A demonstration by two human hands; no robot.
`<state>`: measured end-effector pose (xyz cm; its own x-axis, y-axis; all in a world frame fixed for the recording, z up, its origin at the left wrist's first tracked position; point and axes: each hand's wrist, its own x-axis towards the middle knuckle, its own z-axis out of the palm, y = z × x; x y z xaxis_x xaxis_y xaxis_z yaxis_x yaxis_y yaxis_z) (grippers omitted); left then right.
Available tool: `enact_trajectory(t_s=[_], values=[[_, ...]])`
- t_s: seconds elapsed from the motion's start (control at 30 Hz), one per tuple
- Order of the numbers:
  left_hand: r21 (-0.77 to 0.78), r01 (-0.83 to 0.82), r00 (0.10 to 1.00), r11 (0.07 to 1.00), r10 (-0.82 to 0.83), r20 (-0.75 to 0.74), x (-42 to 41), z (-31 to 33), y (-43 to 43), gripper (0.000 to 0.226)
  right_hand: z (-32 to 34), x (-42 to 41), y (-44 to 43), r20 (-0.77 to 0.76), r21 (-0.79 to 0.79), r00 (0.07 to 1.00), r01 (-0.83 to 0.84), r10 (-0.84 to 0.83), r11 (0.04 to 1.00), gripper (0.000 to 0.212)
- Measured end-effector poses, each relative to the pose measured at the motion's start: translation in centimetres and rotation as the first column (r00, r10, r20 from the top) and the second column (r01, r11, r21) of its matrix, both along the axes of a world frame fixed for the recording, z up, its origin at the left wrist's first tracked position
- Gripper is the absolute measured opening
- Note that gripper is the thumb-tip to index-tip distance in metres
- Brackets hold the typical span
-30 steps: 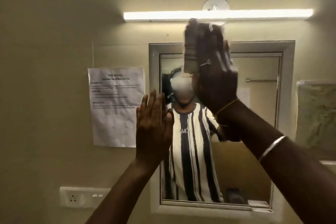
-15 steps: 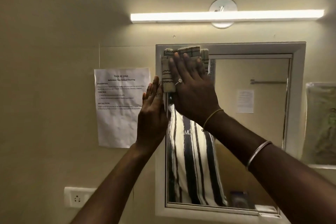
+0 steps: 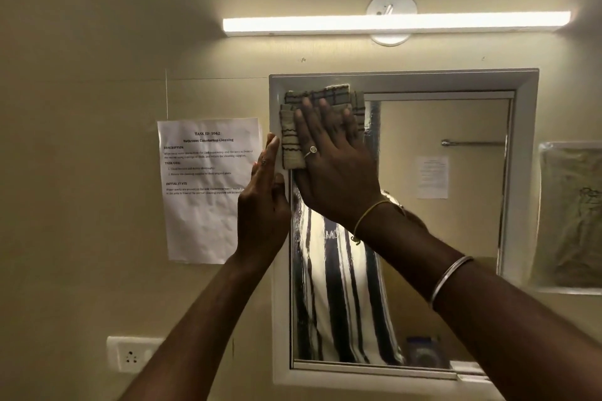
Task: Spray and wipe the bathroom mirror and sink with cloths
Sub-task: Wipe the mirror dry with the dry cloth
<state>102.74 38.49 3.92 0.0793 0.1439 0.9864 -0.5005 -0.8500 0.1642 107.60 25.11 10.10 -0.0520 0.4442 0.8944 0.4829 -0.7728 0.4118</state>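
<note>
Beige wall (image 3: 81, 107): a white-framed mirror (image 3: 439, 254) is mounted on it. A printed task sheet (image 3: 202, 212) is stuck left of the mirror, and a white socket plate (image 3: 130, 356) is set below-left. A lit tube light (image 3: 391, 23) is fixed above the mirror, and a clear plastic sleeve (image 3: 570, 215) is fastened to its right.

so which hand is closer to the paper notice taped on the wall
Left. The left hand sits at the right edge of the paper notice; the right hand presses the cloth on the mirror, farther right.

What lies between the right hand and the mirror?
In the head view, a folded checked cloth lies under the right hand, pressed on the mirror.
</note>
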Motion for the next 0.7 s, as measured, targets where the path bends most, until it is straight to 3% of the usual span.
enact_trajectory(t_s=[0.47, 0.7], values=[[0.043, 0.052, 0.998, 0.998, -0.05, -0.045, -0.2, -0.1, 0.7, 0.055, -1.7, 0.8, 0.2, -0.017, -0.002, 1.0, 0.0, 0.0, 1.0, 0.073], [0.033, -0.004, 0.998, 0.999, 0.006, -0.06, 0.1, -0.4, 0.3, 0.06, -0.8, 0.9, -0.9, 0.013, 0.021, 1.0, 0.001, -0.001, 1.0, 0.073]])
